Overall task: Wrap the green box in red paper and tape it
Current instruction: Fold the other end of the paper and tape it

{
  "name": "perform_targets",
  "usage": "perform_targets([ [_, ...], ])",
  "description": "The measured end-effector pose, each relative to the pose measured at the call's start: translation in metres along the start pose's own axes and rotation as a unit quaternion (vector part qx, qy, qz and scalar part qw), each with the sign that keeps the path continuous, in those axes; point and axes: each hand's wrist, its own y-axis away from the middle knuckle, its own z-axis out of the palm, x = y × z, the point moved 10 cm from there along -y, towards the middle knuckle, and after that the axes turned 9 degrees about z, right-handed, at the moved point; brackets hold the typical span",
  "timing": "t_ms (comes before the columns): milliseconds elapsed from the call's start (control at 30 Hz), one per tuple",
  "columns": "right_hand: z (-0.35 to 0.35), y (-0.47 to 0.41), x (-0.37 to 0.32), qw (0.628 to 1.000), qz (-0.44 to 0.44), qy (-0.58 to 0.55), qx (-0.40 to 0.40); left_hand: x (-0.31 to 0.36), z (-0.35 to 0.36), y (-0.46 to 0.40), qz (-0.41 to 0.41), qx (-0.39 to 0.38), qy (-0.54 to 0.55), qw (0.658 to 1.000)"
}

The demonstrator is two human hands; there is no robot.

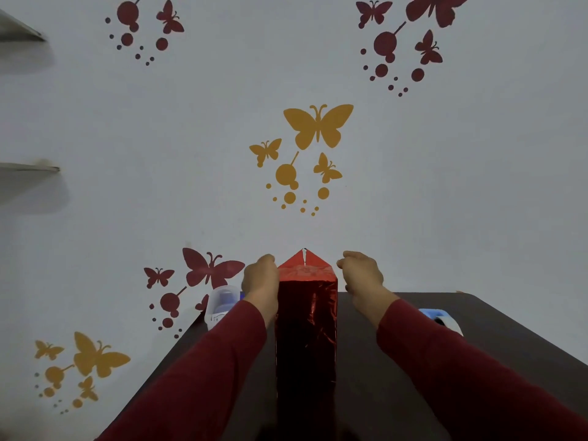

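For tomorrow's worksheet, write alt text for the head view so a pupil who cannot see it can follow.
A box wrapped in red paper stands upright on a dark table, its top flap folded to a point. The left hand touches its left side; the right hand hovers just off the right. A tape roll lies to the right, a clear container to the left, before a butterfly-decorated wall.

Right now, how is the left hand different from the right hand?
The left hand rests against the side of the red-wrapped box, while the right hand hangs a little apart from it. The left hand sits near the clear plastic container; the right hand is nearer the tape roll. Both have curled fingers and dark red sleeves.
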Motion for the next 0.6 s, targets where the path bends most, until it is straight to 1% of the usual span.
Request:
perform_targets([
  [33, -0.012, 0.008, 0.003, 1.0, -0.003, -0.028, 0.015, 0.017, -0.011, 0.015, 0.042, 0.026, -0.03, 0.998],
  [67, -0.023, 0.013, 0.004, 0.999, -0.008, -0.043, 0.03, 0.033, -0.021, 0.03, 0.107, 0.062, -0.071, 0.99],
  [133, -0.042, 0.026, 0.009, 0.998, -0.018, -0.052, 0.029, 0.061, -0.025, 0.071, 0.252, 0.093, -0.101, 0.958],
  [167, -0.052, 0.031, 0.012, 0.998, -0.025, -0.046, 0.026, 0.067, -0.022, 0.091, 0.311, 0.088, -0.096, 0.941],
  [267, -0.084, 0.05, 0.017, 0.998, -0.055, -0.018, 0.033, 0.068, 0.012, 0.138, 0.457, 0.017, -0.123, 0.881],
  [333, -0.111, 0.062, 0.022, 0.995, -0.078, 0.011, 0.053, 0.061, 0.045, 0.17, 0.528, -0.052, -0.122, 0.839],
  [367, -0.122, 0.067, 0.023, 0.993, -0.09, 0.029, 0.063, 0.052, 0.061, 0.183, 0.546, -0.086, -0.117, 0.825],
  [433, -0.151, 0.071, 0.033, 0.987, -0.108, 0.082, 0.088, 0.026, 0.096, 0.202, 0.542, -0.153, -0.115, 0.818],
  [533, -0.198, 0.068, 0.048, 0.968, -0.113, 0.17, 0.148, -0.023, 0.153, 0.22, 0.498, -0.263, -0.155, 0.811],
  [600, -0.229, 0.063, 0.061, 0.949, -0.088, 0.233, 0.195, -0.056, 0.187, 0.23, 0.453, -0.336, -0.184, 0.805],
])
